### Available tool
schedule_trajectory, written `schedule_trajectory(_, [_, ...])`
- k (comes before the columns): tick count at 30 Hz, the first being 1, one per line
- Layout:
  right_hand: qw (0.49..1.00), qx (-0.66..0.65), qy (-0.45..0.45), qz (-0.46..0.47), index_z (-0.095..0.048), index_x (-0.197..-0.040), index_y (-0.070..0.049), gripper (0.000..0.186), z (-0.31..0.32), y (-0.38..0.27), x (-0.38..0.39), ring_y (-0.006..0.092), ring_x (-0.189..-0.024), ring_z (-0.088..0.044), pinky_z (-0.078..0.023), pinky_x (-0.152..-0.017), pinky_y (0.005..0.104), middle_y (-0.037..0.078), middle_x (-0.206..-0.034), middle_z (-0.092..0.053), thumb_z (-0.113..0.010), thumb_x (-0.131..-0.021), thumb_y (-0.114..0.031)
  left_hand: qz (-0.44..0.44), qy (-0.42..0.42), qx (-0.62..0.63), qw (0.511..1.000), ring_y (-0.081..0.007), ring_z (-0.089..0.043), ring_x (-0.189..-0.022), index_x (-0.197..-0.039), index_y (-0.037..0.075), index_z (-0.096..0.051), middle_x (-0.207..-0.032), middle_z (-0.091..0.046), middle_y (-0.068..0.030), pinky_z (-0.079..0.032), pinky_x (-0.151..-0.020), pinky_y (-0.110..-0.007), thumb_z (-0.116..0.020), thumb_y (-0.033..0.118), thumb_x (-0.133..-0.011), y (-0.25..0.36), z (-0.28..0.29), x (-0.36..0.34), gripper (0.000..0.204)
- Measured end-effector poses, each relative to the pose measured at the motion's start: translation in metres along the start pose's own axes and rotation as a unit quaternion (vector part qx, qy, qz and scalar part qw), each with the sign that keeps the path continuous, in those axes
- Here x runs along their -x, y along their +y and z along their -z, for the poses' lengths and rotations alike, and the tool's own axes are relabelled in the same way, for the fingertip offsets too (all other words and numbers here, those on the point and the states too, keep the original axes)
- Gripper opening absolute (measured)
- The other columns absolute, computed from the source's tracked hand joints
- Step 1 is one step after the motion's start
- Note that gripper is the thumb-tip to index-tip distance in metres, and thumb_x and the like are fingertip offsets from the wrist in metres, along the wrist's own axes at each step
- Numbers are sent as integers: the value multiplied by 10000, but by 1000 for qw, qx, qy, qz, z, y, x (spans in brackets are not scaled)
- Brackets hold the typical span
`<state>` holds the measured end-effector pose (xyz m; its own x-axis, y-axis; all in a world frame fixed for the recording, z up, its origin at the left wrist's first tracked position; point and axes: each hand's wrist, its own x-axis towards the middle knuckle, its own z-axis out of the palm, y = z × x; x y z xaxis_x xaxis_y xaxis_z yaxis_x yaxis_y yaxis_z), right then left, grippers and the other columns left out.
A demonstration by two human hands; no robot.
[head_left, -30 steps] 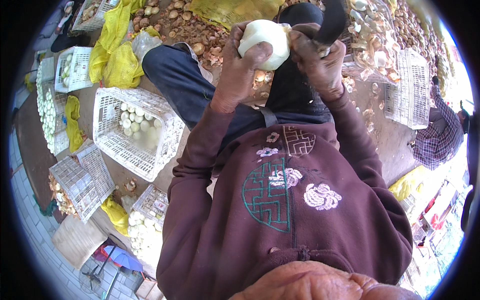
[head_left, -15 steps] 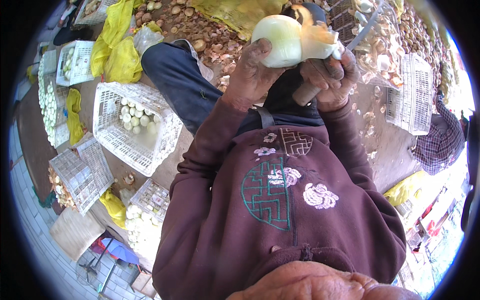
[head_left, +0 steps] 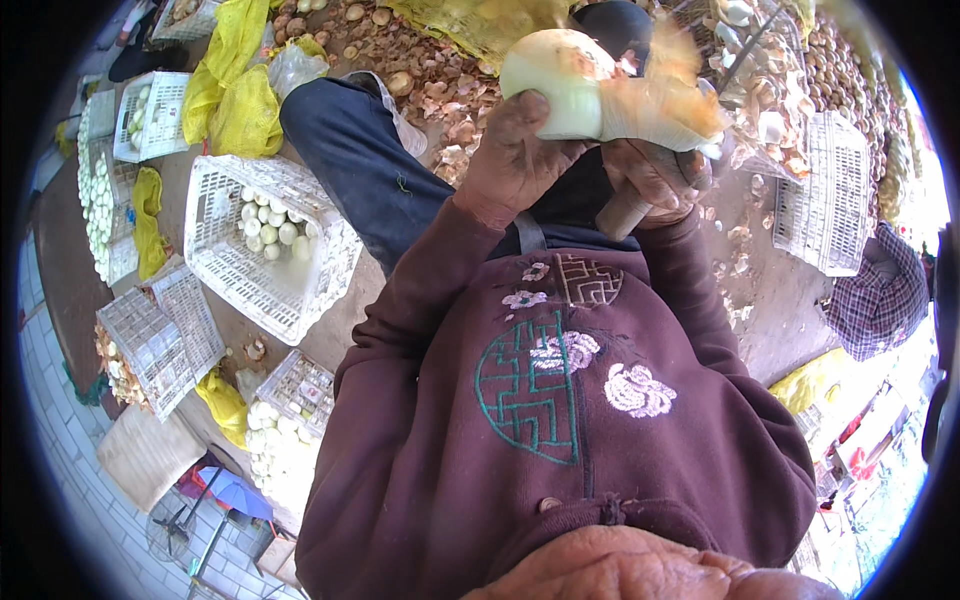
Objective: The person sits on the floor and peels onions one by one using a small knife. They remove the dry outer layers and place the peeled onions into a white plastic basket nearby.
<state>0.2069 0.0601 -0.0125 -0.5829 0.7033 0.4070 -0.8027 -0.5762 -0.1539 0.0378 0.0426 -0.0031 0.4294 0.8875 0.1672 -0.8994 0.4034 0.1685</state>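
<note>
A large onion (head_left: pixel 552 85), partly bared to pale green-white flesh, is held up at the top middle. My left hand (head_left: pixel 520 140) is closed round its left and lower side. A loose flap of onion skin (head_left: pixel 655 105) stretches from the onion to the right, its far end blurred. My right hand (head_left: pixel 655 175) is closed round a knife, whose pale handle (head_left: pixel 622 210) sticks out below the fingers. The narrow knife blade (head_left: pixel 752 48) points up to the right. Whether the right fingers also pinch the skin flap is hard to see.
A white plastic crate (head_left: pixel 275 300) with several peeled onions (head_left: pixel 268 225) stands at my left. Another white crate (head_left: pixel 825 195) and heaped onion skins are at my right. Yellow mesh bags (head_left: pixel 248 115) lie at upper left. A person in a checked shirt (head_left: pixel 880 295) is at far right.
The skin flap has swung out to the right and upward, away from the onion. My right hand and the knife have shifted slightly; the left still holds the onion.
</note>
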Motion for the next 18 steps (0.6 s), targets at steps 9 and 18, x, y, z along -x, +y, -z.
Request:
schedule_trajectory(9, [990, -20, -132, -46, -550, -1065, -5, 388, 40, -9, 14, 152, -645, -561, -457, -524, 244, 78, -790, -613, -543, -819, -306, -10, 156, -310, 938, -188, -542, -1091, -1220, 30, -495, -1133, -584, -70, -477, -906, -366, -685, 170, -833, 5, -48, 10, 453])
schedule_trajectory(18, [938, -56, 296, 170, -605, -919, -16, 301, 38, 24, 43, 142, -802, -606, -526, -773, 325, 106, -871, -632, -506, -846, -291, -15, 30, 63, 997, -264, -539, -1113, -1299, 85, -443, -1227, -541, -114, -476, -916, -435, -643, 370, -809, -14, 10, -2, 601])
